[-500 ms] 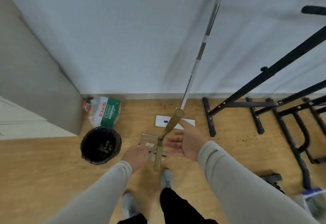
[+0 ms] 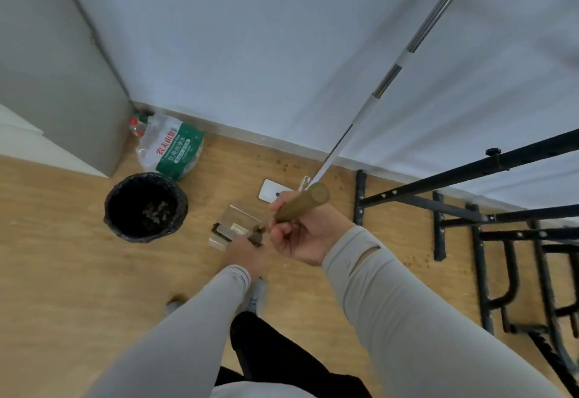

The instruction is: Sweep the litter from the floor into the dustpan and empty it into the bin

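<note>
My right hand (image 2: 305, 236) is closed around a thick olive-brown handle (image 2: 302, 205) that slants down toward the floor. My left hand (image 2: 242, 253) sits just below it, gripping the lower, darker handle end (image 2: 256, 237). Under both hands a greyish dustpan (image 2: 233, 220) with a dark brush edge rests on the wooden floor. A black-lined bin (image 2: 145, 206) stands to the left with brown litter inside. Small brown litter specks (image 2: 283, 164) lie by the skirting, with more litter (image 2: 416, 261) to the right.
A mop with a long white-and-metal pole (image 2: 387, 81) leans on the wall, its white pad (image 2: 268, 192) on the floor. A pack of water bottles (image 2: 170, 148) lies behind the bin. A black metal rack (image 2: 470, 209) fills the right side. A grey cabinet (image 2: 56, 84) stands left.
My right hand was open beside the handle and has now closed around it. The view has shifted and tilted, and my left hand stays low on the lower handle.
</note>
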Demonstrator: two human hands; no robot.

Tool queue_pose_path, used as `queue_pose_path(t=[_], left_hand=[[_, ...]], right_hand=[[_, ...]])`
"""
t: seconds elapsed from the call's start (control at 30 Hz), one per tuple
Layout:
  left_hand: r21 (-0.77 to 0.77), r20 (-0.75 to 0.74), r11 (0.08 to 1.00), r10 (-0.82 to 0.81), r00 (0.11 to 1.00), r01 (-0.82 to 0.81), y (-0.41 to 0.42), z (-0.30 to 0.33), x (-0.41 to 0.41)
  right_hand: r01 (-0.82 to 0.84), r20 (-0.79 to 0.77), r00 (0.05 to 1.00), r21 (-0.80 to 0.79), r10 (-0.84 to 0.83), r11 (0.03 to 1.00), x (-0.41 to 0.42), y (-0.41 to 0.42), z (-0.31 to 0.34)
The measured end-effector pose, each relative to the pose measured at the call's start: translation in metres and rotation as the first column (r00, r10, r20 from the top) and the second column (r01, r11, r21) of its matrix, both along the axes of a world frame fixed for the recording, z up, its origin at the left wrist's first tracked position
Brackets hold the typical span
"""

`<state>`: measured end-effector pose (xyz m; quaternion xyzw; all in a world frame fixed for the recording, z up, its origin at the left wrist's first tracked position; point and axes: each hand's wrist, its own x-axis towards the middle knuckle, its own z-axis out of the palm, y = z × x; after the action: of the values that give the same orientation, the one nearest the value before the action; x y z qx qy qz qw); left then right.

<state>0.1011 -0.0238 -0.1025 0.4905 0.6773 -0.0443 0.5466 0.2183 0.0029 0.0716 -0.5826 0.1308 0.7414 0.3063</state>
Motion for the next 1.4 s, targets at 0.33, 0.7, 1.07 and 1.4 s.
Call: queue_pose_path(t=[0.33, 0.7, 1.07, 1.4], left_hand=[[0.013, 0.007, 0.998, 0.066, 0.998, -0.066, -0.015, 0.006, -0.019], [0.1, -0.146, 0.992, 0.089, 0.985, -0.075, -0.055, 0.056, -0.101], [0.113, -0.208, 0.985, 0.15, 0.967, -0.129, -0.157, 0.118, -0.266], [0.194, -0.3, 0.885, 0.464, 0.833, -0.423, -0.284, 0.152, -0.478]], right_hand=[[-0.012, 0.018, 1.0, -0.029, 0.012, 1.0, 0.019, -0.001, 0.001], [-0.311, 0.131, 0.937, -0.11, 0.324, 0.944, 0.031, -0.024, 0.0], [-0.46, 0.06, 0.886, -0.008, 0.459, 0.888, -0.084, -0.056, 0.03], [-0.576, 0.046, 0.817, 0.018, 0.575, 0.817, -0.323, -0.134, 0.019]])
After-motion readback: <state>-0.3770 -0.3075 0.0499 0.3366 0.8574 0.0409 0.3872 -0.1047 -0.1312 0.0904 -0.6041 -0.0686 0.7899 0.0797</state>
